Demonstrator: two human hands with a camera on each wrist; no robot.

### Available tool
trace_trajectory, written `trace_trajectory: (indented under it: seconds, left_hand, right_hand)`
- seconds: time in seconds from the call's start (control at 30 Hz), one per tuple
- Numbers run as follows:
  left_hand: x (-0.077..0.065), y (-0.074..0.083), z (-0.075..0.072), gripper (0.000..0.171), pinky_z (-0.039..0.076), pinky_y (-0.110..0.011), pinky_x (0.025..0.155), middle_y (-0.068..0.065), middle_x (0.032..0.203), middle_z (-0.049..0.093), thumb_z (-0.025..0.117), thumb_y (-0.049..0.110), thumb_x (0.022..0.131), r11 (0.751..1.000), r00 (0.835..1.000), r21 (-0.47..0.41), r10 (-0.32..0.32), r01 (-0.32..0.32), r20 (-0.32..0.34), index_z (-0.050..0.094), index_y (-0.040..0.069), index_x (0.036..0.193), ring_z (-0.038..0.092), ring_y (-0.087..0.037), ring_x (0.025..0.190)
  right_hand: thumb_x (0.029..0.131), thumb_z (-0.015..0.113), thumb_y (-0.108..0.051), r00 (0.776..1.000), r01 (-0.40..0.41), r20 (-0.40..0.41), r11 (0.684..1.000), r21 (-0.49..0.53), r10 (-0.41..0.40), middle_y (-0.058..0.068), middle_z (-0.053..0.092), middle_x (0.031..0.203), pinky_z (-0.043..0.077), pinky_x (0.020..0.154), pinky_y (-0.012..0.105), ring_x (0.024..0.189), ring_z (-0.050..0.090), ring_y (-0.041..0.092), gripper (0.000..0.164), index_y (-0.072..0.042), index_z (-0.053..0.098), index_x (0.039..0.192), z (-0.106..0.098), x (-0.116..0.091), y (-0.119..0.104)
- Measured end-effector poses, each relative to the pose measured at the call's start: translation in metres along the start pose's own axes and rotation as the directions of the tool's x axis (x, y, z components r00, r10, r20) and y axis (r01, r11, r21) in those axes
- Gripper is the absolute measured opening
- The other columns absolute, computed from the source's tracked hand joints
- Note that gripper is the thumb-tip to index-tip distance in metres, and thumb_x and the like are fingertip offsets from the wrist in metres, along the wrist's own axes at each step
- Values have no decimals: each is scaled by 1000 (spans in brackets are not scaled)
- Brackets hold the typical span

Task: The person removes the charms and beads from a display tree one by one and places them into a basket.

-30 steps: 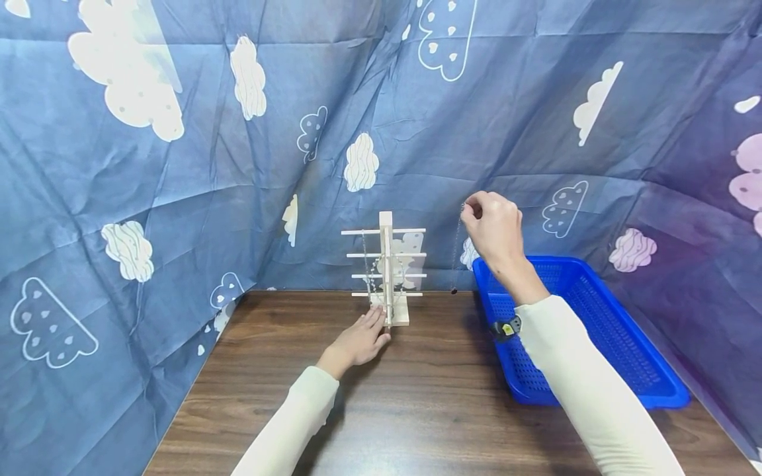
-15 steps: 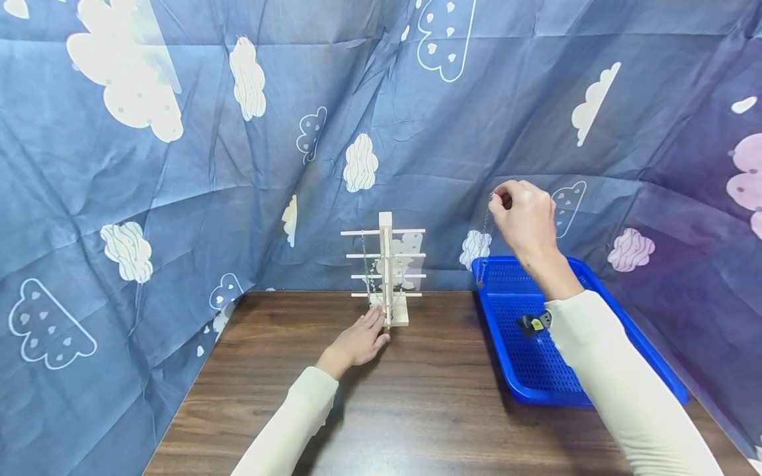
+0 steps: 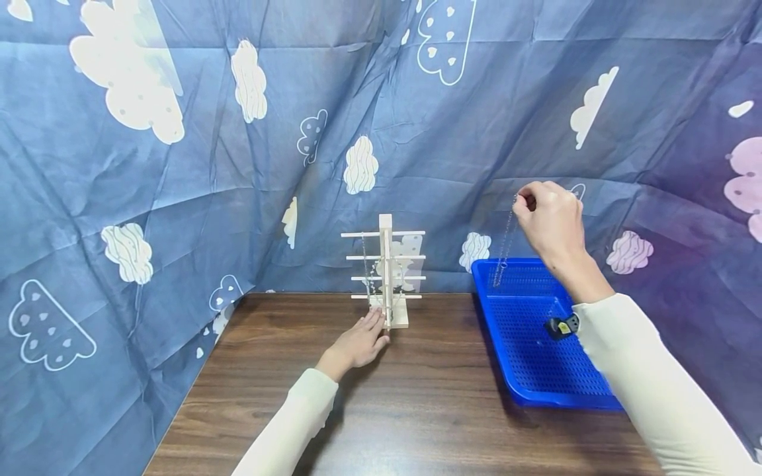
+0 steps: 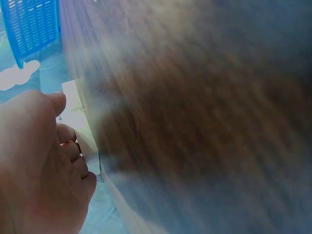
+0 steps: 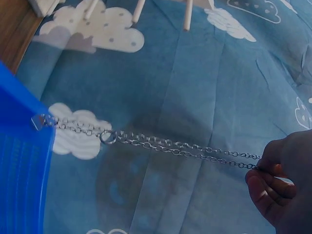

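My right hand (image 3: 552, 221) pinches a silver chain necklace (image 5: 161, 146) between thumb and fingers, high over the back left of the blue basket (image 3: 513, 370). The necklace hangs doubled, with a small ring (image 5: 108, 137) partway along and a pendant (image 5: 38, 121) at its lower end. My left hand (image 3: 357, 342) lies with straight fingers on the base of a wooden jewelry stand (image 3: 385, 261). In the left wrist view the fingers of my left hand (image 4: 44, 161) rest along the pale base (image 4: 80, 117). Chains (image 3: 365, 254) hang from the stand's rods, mostly on its left side.
The blue basket stands at the right of the brown wooden table (image 3: 268, 396). A black wrist camera (image 3: 559, 327) on my right arm overlaps the basket in the head view. A blue cloth (image 3: 196, 165) with cloud prints hangs behind and beside the table.
My right hand has moved to the right with the necklace, from between the stand and the basket to over the basket's back left. My left hand has stayed on the stand's base.
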State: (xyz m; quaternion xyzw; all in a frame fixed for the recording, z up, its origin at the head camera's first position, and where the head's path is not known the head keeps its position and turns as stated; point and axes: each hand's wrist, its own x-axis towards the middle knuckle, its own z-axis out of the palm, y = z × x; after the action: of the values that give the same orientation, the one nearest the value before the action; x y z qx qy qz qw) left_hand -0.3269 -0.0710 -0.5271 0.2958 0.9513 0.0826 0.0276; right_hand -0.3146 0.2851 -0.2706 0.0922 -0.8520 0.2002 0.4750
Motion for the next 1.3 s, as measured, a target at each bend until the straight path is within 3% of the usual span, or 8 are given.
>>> trace_trajectory:
  seconds: [0.27,0.77,1.07,1.3]
  left_hand:
    - [0,0,1,64,25,-48,136,-20,177,20,37,36,116,1000,1000,0,-4,4,4,29,-3,166,21,-35,166]
    - [1,0,2,63,27,-51,134,-22,176,23,39,34,116,1000,1000,-24,2,-2,-16,31,-5,165,22,-36,165]
    - [0,-1,2,64,27,-49,135,-22,176,22,38,35,116,1000,1000,-9,3,-3,-14,30,-4,165,22,-35,165]
    - [0,-1,2,64,26,-48,135,-21,176,21,36,36,117,1000,1000,-13,-1,1,-12,28,-4,166,21,-34,166]
  right_hand:
    - [95,64,-8,999,30,-10,998,-51,-31,25,73,89,52,74,68,82,69,51,17,3,77,95,-10,-2,18]
    - [94,63,-7,1000,11,16,996,-94,-10,27,72,92,49,75,72,85,68,54,16,3,74,96,-20,-17,52]
    - [93,65,-7,998,11,60,991,-134,-3,27,70,88,48,69,71,81,67,56,14,4,73,94,-17,-32,70]
    - [93,65,-7,993,-38,104,988,-147,54,27,72,91,47,69,71,83,68,56,15,3,74,97,-9,-47,85]
